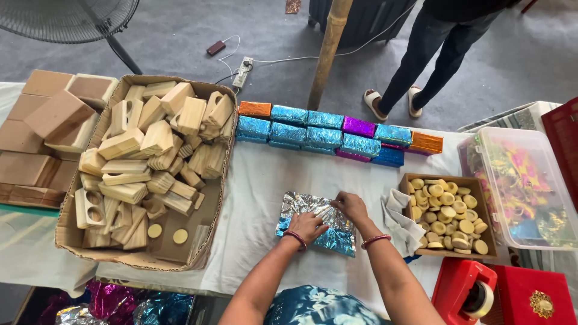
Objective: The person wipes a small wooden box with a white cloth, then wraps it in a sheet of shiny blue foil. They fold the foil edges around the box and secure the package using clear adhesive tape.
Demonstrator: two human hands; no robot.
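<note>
A block half wrapped in shiny blue and silver foil [313, 224] lies on the white cloth-covered table [259, 180] in front of me. My left hand [307, 225] presses down on its middle. My right hand [349, 206] pinches and folds the foil at its upper right edge. Both wrists wear red bangles. Behind the block, a row of finished foil-wrapped blocks [325, 135] in blue, purple and orange lines the table's far edge.
A large cardboard box of wooden blocks [150, 162] sits left, with stacked wooden pieces [42, 132] beyond it. Right: a small box of round wooden discs [448, 213], a grey cloth [397, 219], a clear bin of foil [521, 186], a red tape dispenser [466, 292]. A person's legs [421, 60] stand beyond.
</note>
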